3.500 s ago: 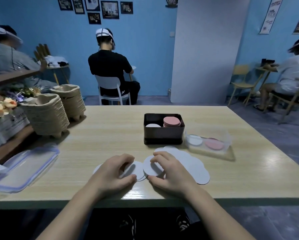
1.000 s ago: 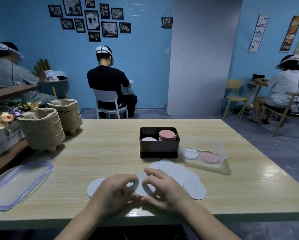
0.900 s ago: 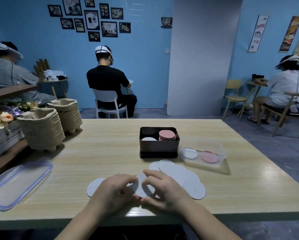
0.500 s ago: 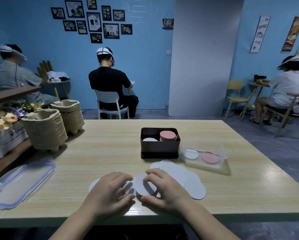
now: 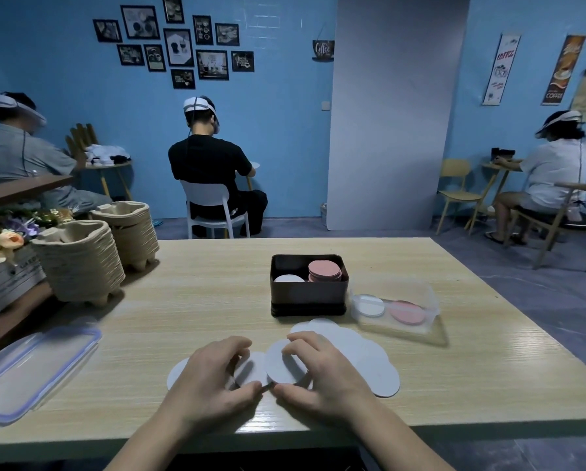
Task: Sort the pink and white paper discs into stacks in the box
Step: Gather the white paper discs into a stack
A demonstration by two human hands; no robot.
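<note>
Several white paper discs (image 5: 362,355) lie overlapping on the wooden table's near side. My right hand (image 5: 322,375) pinches one white disc (image 5: 281,367), its near edge lifted a little off the table. My left hand (image 5: 210,379) rests on the neighbouring white discs (image 5: 250,368), fingers curled over them. Behind them stands a dark box (image 5: 307,297) holding a low white stack (image 5: 288,279) on the left and a taller pink stack (image 5: 324,270) on the right.
A clear plastic tray (image 5: 396,309) with one white and one pink disc sits right of the box. Stacked pulp trays (image 5: 81,263) stand at the left, a clear lid (image 5: 36,365) lies at the near left. Other people sit at tables behind.
Both hands have kept gathering white discs at the near edge. The disc under my right fingers has slid slightly left and tipped up; the camera view has shifted a little.
</note>
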